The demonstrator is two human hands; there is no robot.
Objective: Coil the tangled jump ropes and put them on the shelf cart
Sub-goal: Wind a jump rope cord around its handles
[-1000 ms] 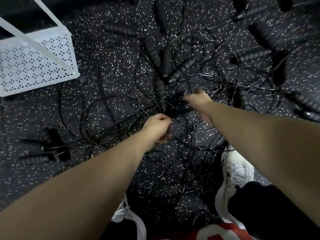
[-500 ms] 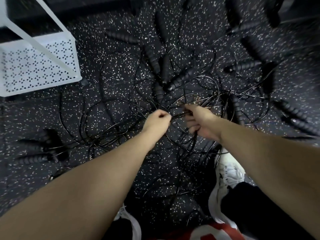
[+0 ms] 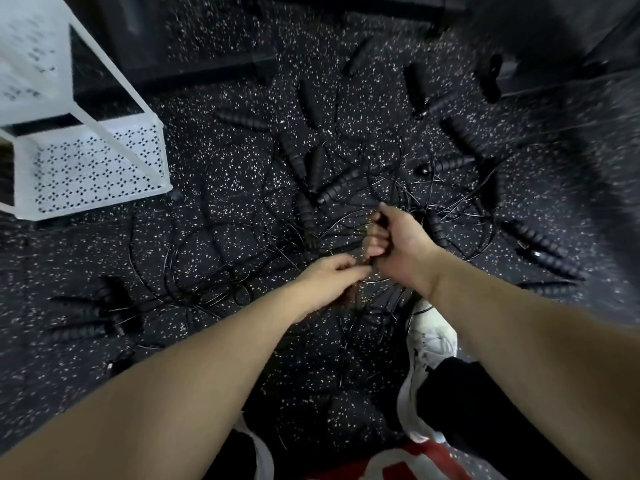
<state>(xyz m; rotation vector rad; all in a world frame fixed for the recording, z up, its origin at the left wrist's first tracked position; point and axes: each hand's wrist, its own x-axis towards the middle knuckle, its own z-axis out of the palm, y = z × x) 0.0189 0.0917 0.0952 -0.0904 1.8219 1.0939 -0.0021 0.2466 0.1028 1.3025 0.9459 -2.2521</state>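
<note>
tangled jump ropes [image 3: 346, 209] spread over the speckled dark floor [image 3: 214, 188], thin black cords looping across each other, ribbed black handles scattered far, left and right. right hand [image 3: 398, 240] at the centre of the tangle, fingers curled round a bunch of cords, fist upright. left hand [image 3: 329, 277] just near and left of it, touching it, fingertips pinching cords; exact strand not clear through blur. white perforated shelf cart [image 3: 97, 164] stands at far left, well apart from the hands. white shoe [image 3: 429, 344] near right, under the right forearm, some cords lying against it.
</note>
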